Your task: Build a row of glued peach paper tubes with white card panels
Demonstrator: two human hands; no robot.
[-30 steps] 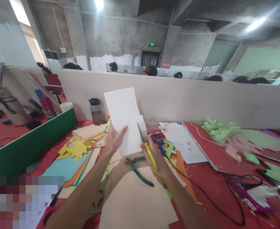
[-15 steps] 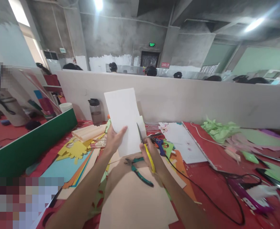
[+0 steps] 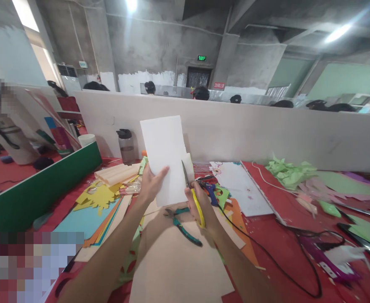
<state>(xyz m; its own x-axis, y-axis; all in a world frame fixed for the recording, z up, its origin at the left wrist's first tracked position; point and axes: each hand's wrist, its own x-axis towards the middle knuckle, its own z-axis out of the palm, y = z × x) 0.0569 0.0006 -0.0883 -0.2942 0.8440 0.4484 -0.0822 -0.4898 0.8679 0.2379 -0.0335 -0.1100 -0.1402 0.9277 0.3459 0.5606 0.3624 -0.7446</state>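
Observation:
A white sheet of paper is held upright by its left edge in my left hand, thumb across the front. My right hand grips yellow-handled scissors, their dark blade pointing up along the sheet's right side. A small pale piece shows behind the blade at that edge. Whether the blades are parted, I cannot tell. Below both hands, teal-handled pliers lie on a large beige sheet.
Left are yellow cut-outs, coloured sheets and a green divider. A bottle stands by the white partition. Right are a blue glue gun, a drawn-on white sheet, green crumpled paper and a purple power strip.
The white sheet has shifted very slightly to the right and turned a little more upright. Both hands keep their hold, and the scissors stay at the sheet's right side.

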